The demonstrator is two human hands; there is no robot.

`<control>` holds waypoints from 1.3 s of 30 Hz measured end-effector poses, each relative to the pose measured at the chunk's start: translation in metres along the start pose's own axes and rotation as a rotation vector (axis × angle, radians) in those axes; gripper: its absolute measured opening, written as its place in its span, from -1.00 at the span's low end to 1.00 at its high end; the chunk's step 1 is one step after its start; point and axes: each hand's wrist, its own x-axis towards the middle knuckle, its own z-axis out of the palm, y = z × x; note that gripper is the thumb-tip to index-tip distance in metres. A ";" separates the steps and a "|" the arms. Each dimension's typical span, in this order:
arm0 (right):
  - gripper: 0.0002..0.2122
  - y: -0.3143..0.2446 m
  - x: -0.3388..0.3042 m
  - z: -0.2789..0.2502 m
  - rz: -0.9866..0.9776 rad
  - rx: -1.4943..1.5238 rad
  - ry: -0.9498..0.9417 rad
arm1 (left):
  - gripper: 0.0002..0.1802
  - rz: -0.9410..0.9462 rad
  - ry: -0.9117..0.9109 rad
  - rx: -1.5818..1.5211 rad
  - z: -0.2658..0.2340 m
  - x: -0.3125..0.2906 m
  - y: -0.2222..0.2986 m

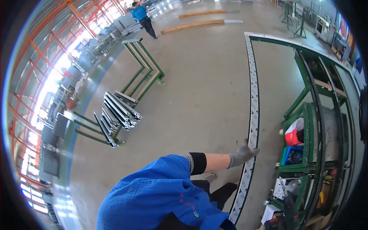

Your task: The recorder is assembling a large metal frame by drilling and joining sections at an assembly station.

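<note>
My left hand, in a grey glove, reaches across from a blue sleeve with a black and striped cuff. Its fingers curl around the near left side of a long metal frame, which is covered in printed white protective film with a dark edge. From the lower edge this frame side runs up to a far corner, where it turns right above a green stand. My right hand does not show. A dark power drill with a long bit points upward at the lower right, beside the shelves; what supports it is hidden.
Green shelving on the right holds a blue bin and a red-and-white bag. To the left, a green wheeled rack stands by stacked metal profiles. Wooden beams lie far ahead; a person in blue walks nearby.
</note>
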 end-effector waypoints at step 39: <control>-0.42 -0.153 -0.269 0.209 0.499 0.357 0.979 | -0.23 0.052 -0.065 -0.081 0.104 -0.363 -0.160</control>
